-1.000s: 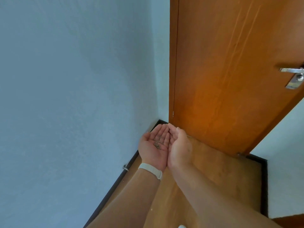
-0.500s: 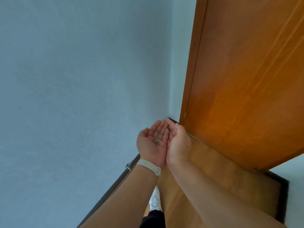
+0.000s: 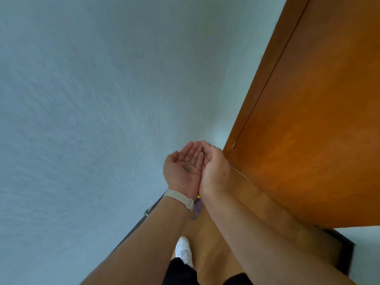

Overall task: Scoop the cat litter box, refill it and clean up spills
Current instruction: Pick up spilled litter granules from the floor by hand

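My left hand is held palm up at chest height, fingers together and slightly cupped. A small pile of grey-brown litter grains lies on its palm. A pale band circles the left wrist. My right hand presses its edge against the left hand, cupped beside it, and only its back shows. Neither the litter box nor a scoop is in view.
A pale blue wall fills the left side, with a dark baseboard and a small doorstop. An orange wooden door stands at the right. Below are wood floor, my white shoe and a purple scrap.
The view has swung left and closer to the wall; the door and its handle have slid off to the right. My shoe has come into view. Both hands stay cupped together with the grains.
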Tool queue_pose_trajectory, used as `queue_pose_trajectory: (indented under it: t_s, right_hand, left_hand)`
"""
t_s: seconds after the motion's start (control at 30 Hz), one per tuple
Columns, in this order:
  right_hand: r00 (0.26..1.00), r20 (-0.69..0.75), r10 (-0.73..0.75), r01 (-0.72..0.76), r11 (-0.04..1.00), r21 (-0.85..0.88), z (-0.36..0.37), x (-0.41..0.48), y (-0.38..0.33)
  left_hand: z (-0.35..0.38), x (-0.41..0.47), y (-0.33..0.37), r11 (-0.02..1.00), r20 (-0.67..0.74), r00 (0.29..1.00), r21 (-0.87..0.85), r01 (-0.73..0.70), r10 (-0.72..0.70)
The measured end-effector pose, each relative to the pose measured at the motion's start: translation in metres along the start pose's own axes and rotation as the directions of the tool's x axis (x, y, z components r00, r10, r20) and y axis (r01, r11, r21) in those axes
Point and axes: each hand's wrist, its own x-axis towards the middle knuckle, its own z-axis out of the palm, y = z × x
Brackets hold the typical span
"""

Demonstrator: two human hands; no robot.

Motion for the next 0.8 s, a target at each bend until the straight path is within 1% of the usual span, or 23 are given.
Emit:
queue_pose_trajectory:
  t_s: [0.1, 0.2, 0.3, 0.47, 0.63, 0.7, 0.8]
  right_hand:
    - [1.000, 0.020, 0.014, -0.015, 1.000, 0.022, 0.017, 0.029, -0.002]
    - [0.999, 0.051, -0.009, 0.010, 1.000, -0.018, 0.021, 0.059, 0.000]
    - [0.997, 0.073, 0.002, 0.000, 1.000, -0.027, 0.014, 0.098, 0.005]
    - [0.990, 0.106, 0.093, -0.083, 0.992, -0.093, -0.004, 0.173, 0.032]
    - [0.964, 0.165, 0.209, -0.191, 0.974, -0.122, -0.035, 0.230, 0.071]
    - [0.956, 0.187, 0.229, -0.209, 0.971, -0.117, -0.045, 0.250, 0.086]
    - [0.963, 0.152, 0.221, -0.199, 0.969, -0.146, -0.063, 0.280, 0.117]
  left_hand:
    - [0.011, 0.028, 0.011, 1.000, 0.021, 1.000, -0.026, -0.016, 0.017]
    - [0.019, 0.055, 0.012, 0.999, 0.043, 0.999, -0.034, -0.020, 0.022]
    - [0.023, 0.086, 0.003, 0.999, 0.048, 0.998, -0.035, -0.025, 0.026]
    - [0.011, 0.152, -0.017, 0.994, -0.016, 0.995, -0.054, -0.099, 0.098]
    - [-0.022, 0.214, -0.038, 0.983, -0.101, 0.981, -0.061, -0.171, 0.164]
    - [-0.040, 0.238, -0.047, 0.979, -0.133, 0.974, -0.062, -0.194, 0.184]
    - [-0.073, 0.275, -0.060, 0.976, -0.184, 0.965, -0.075, -0.204, 0.188]
